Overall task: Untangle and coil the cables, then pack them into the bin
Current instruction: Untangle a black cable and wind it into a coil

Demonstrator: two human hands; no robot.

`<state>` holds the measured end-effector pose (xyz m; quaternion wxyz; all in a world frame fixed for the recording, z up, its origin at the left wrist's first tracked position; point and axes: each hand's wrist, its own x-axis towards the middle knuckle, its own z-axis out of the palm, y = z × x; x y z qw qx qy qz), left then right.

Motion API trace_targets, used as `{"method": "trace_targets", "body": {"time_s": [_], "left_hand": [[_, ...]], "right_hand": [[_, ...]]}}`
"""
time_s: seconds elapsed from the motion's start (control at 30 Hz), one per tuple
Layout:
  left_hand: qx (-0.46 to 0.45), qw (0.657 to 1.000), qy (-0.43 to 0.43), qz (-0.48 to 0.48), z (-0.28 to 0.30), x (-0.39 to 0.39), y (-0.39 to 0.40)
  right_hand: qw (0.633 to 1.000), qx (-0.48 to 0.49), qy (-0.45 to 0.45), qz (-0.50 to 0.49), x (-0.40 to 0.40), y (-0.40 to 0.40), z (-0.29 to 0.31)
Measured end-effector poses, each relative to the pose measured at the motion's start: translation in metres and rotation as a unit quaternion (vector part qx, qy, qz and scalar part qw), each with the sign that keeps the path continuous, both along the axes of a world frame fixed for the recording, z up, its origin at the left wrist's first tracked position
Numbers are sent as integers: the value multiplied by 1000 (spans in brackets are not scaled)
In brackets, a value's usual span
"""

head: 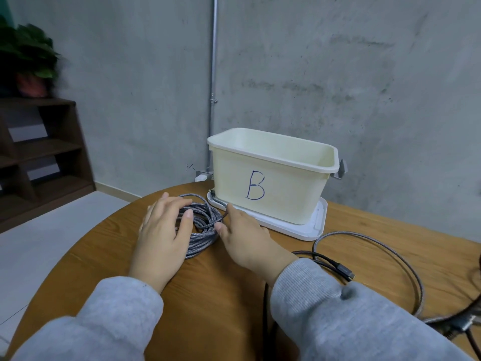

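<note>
Grey sleeves fill the bottom of the frame, and they are mine. Both of my hands reach out over the round brown table. My left hand lies flat on top of the coiled cable, with the fingers straight and spread a little. My right hand is just to the right of the coil, fingers loose and straight, and its fingertips touch the edge of the coil. Neither hand grips anything.

That coil is grey and braided, and it sits in the middle of the frame. One end of it runs up to the white tray. On the tray stands the cream bin, with a blue B on its side. I cannot see into it.

At lower right, a loose cable loops over the table, with a dark plug near my right sleeve.

At upper left there is a plant on a dark shelf
</note>
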<state>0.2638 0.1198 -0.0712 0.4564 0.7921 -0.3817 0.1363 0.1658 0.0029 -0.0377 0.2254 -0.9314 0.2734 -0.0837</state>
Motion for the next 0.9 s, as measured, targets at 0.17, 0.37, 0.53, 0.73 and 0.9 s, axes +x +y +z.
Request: {"method": "trace_targets", "body": {"time_s": [0.17, 0.37, 0.53, 0.73, 0.9], "left_hand": [[-20, 999, -8, -24, -2, -20, -1], [-33, 998, -7, -50, -1, -58, -2], [-44, 995, 9, -92, -3, -99, 0], [-27, 984, -22, -172, -3, -144, 3], [-18, 973, -17, -231, 6, -175, 11]], "right_hand": [[1000, -9, 12, 3, -10, 6, 10], [997, -14, 74, -4, -38, 6, 28], [995, -5, 97, -11, -91, 2, 54], [996, -24, 82, -13, -177, 11, 78], [998, -48, 33, -5, -242, 30, 84]]}}
